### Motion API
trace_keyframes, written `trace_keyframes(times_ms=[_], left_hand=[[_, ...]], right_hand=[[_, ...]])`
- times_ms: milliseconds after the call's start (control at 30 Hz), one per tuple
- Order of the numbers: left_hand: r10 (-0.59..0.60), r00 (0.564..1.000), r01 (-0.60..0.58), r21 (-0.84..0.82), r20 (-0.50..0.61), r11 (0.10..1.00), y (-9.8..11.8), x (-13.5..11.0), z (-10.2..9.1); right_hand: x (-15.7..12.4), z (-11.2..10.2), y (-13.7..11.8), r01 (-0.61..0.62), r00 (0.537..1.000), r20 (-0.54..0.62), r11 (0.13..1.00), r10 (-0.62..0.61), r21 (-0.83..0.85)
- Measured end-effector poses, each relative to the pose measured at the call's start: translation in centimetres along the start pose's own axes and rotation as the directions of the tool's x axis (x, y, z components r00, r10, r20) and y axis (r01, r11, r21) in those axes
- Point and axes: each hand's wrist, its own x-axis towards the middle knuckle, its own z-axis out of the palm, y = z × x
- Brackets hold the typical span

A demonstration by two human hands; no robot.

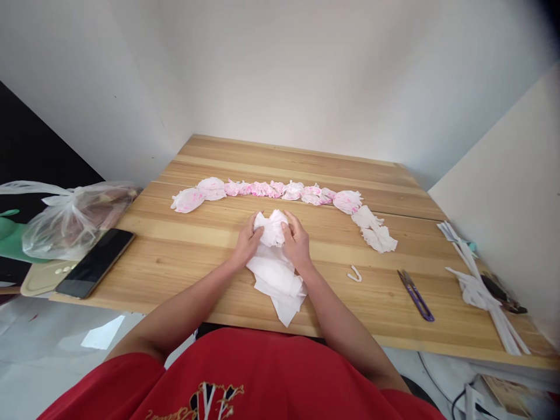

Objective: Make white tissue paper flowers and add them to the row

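Between my two hands, a piece of white tissue paper (272, 228) is gathered in the middle and fans out to both sides like a bow. My left hand (248, 238) pinches its left side, thumb in front and fingers behind. On the right edge, my right hand (296, 240) grips it the same way. Beneath the gathered piece, a loose stack of white tissue sheets (277, 279) lies on the table. Beyond my hands, several pink-speckled and white tissue bunches (260, 189) form a curved row.
Right of my hands lie a bent white strip (355, 274) and purple-handled thread snips (415, 296). White strips (475, 286) run along the right side of the wooden table (184, 256). A black phone (95, 262) and a tied plastic bag (79, 216) are at the left.
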Motion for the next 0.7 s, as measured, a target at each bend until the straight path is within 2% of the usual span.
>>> trace_keyframes(times_ms=[233, 433, 533, 700], left_hand=[[0.032, 0.999, -0.032, 0.024, 0.024, 0.999, -0.1, -0.1, 0.2], [0.037, 0.999, -0.038, 0.059, 0.027, 0.998, 0.3, -0.2, 0.0], [0.066, 0.996, -0.066, -0.017, 0.051, 0.998, 0.9, -0.3, -0.2], [0.028, 0.998, -0.023, -0.102, 0.049, 0.995, 1.1, -0.3, -0.3]], right_hand=[[-0.1, -0.3, -0.5, 0.007, 1.000, -0.002, 1.000, -0.007, -0.004], [0.0, 0.0, -0.1, 0.044, 0.999, -0.004, 0.990, -0.045, -0.134], [0.1, 0.1, 0.1, 0.077, 0.996, -0.046, 0.991, -0.082, -0.113], [0.2, 0.0, 0.3, 0.055, 0.994, -0.084, 0.993, -0.064, -0.101]])
